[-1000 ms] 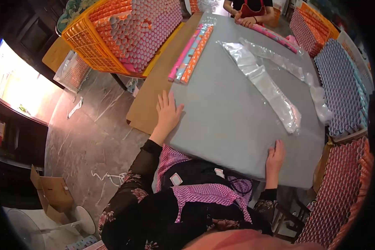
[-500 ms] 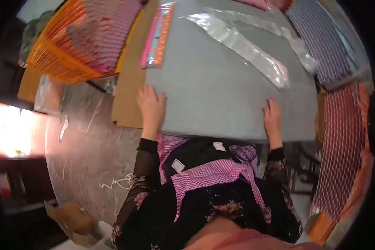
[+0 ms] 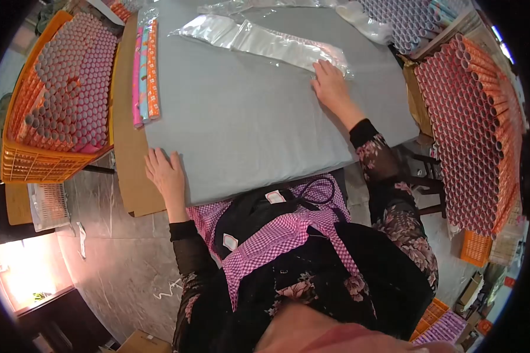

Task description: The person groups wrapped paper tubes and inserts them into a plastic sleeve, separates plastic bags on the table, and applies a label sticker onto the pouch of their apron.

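My left hand (image 3: 165, 170) lies at the left edge of the grey-covered table (image 3: 247, 126), over the brown cardboard, fingers stretched out and holding nothing. My right hand (image 3: 331, 88) is at the near right end of a stack of long, clear plastic bags (image 3: 259, 41); its fingertips touch the bags and the fingers look extended. Farther back lies a second strip of clear plastic bags (image 3: 359, 20). At the table's left side, a clear-wrapped pack of pink, blue and orange patterned tubes (image 3: 146, 70) lies lengthwise.
An orange crate (image 3: 47, 165) full of patterned paper tubes stands at the left. On the right are stacked orange-red tubes (image 3: 471, 135), with blue-grey tubes (image 3: 403, 23) behind them. Cardboard (image 3: 132, 185) sticks out past the table's left edge. A checked pink apron (image 3: 265, 235) covers my lap.
My right hand has moved from the table's near right edge forward onto the end of the plastic bags. My left hand stays at the left edge. The view has turned rightward.
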Tool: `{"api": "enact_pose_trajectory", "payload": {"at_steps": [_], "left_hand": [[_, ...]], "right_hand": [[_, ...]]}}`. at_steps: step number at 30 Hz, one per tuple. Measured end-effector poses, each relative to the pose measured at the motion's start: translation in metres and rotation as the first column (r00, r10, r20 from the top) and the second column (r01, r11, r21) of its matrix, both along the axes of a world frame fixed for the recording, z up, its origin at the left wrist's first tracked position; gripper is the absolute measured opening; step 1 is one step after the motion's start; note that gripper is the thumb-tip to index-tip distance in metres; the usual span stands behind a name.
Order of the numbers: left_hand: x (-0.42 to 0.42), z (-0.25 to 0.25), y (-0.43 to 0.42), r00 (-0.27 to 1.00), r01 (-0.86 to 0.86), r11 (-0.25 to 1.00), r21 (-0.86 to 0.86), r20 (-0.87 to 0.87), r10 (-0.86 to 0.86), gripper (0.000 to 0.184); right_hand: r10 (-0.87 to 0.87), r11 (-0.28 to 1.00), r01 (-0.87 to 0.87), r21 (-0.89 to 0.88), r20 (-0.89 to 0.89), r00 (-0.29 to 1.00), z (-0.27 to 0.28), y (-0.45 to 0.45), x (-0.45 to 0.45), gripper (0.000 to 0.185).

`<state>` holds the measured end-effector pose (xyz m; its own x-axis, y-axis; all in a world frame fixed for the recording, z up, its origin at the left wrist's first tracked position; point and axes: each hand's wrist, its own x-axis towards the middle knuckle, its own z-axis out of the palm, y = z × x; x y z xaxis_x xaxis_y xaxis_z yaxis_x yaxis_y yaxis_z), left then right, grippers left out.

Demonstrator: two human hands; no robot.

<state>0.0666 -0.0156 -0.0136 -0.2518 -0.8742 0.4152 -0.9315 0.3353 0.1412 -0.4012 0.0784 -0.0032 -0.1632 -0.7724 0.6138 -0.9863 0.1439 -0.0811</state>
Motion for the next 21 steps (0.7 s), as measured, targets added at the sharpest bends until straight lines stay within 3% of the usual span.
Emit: {"api": "enact_pose_trajectory", "payload": {"at_steps": [7,9,13,16,18,21], "left_hand": [[0.0,0.001,0.001,1.0,0.001,1.0,-0.014,0.022,-0.001,0.052],[0.001,-0.001,0.001,1.0,0.015,1.0,-0.027,0.001,-0.015,0.05],[0.005,-0.005,-0.002,0.996,0.043,0.998,-0.047,-0.071,-0.046,0.047],[0.004,-0.003,-0.001,0.999,0.038,0.998,-0.042,-0.027,-0.039,0.046],[0.005,-0.002,-0.001,0.999,0.041,0.998,-0.046,-0.021,-0.042,0.046],[0.003,-0.004,-0.003,1.0,0.03,0.998,-0.049,0.0,-0.03,0.046]], "right_hand": [[-0.035,0.996,0.026,0.083,0.113,0.993,-0.021,-0.025,-0.022,0.018],[-0.035,0.998,0.02,0.065,0.235,0.971,-0.009,-0.027,-0.024,0.014],[0.011,0.998,0.006,-0.06,0.288,0.957,0.015,-0.022,-0.016,0.012],[0.005,0.984,0.028,-0.176,0.183,0.983,0.009,-0.016,-0.017,0.011],[-0.163,0.987,0.163,0.004,-0.03,0.986,-0.011,-0.01,-0.029,0.011],[-0.162,0.987,0.16,0.03,0.099,0.982,-0.019,-0.004,-0.036,0.011]]}}
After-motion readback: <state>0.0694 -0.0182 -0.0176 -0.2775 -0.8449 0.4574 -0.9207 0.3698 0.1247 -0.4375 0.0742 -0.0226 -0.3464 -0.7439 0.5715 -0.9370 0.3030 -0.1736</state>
